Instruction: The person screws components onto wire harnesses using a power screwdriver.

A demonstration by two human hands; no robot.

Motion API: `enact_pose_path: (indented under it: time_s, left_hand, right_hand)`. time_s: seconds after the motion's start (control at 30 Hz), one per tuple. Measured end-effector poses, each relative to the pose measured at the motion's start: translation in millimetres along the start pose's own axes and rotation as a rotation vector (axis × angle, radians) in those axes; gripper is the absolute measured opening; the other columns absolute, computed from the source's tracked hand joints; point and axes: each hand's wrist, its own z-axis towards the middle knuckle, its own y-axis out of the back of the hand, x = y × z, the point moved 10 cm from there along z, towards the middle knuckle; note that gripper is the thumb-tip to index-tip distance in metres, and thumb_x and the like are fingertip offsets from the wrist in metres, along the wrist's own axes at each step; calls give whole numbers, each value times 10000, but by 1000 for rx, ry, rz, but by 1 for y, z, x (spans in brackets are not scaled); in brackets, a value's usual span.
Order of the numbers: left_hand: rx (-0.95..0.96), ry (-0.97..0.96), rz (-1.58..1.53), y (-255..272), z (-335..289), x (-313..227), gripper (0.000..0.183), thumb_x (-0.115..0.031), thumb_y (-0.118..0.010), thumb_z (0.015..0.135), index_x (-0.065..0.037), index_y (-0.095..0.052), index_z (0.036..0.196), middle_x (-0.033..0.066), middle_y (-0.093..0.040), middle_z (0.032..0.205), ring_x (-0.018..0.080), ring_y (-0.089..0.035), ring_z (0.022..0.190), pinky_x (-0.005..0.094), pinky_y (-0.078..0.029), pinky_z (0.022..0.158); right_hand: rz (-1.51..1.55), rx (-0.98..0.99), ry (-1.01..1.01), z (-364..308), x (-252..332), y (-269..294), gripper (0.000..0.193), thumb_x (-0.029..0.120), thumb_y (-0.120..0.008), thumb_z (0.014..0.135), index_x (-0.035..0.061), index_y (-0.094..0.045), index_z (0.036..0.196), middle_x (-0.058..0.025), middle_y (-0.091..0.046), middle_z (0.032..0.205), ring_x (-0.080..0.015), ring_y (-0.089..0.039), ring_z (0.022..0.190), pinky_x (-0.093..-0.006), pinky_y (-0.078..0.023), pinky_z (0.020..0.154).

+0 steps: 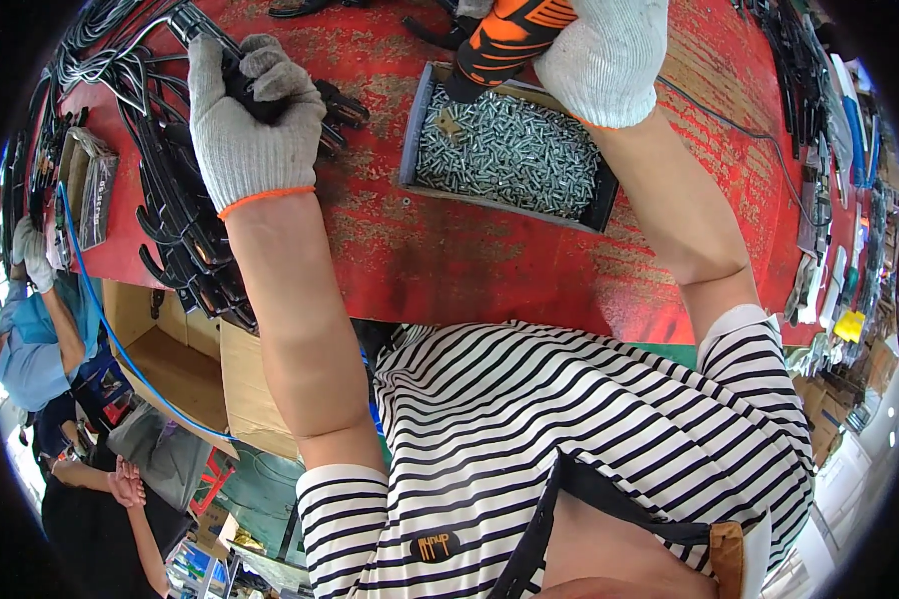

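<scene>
My left hand, in a white knitted glove with an orange cuff, is closed around a black part with a shiny end, near the table's far left. Its full shape is hidden by the glove. My right hand, gloved the same way, grips an orange and black power screwdriver at the top of the view. The tool's lower end is over the far left of a shallow box full of small silver screws. A small tan cross-shaped piece lies on the screws.
Black hooked parts and wires pile up along the left of the worn red table. A blue hose passes an open cardboard box. Other people are at lower left. More parts line the right.
</scene>
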Motion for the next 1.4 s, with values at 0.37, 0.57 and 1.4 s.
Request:
enact_pose_path:
  time_s: [0.37, 0.57, 1.4]
  left_hand:
    - [-9, -39, 41, 0, 0, -3, 289, -285, -723, 991, -55, -564, 1061, 74, -602, 907, 113, -556, 655, 226, -457, 486]
    - [14, 0, 37, 5, 0, -4, 398, -412, -718, 985, -52, -549, 991, 42, -545, 822, 114, -485, 614, 226, -419, 496]
    - [-101, -117, 75, -4, -13, -13, 473, -505, -694, 988, -47, -575, 977, 29, -538, 816, 115, -490, 635, 241, -369, 496]
  right_hand:
    - [-1, 14, 55, 3, 7, -1, 344, 143, -697, 962, 43, -500, 1227, -132, -695, 898, -202, -676, 691, -330, -556, 614]
    - [732, 42, -37, 21, 13, -23, 365, 223, -684, 982, 60, -475, 1233, -133, -689, 880, -220, -673, 672, -350, -557, 584]
    - [83, 137, 450, 80, 78, -146, 311, 375, -681, 972, 70, -659, 1027, -81, -690, 832, -198, -666, 636, -327, -564, 580]
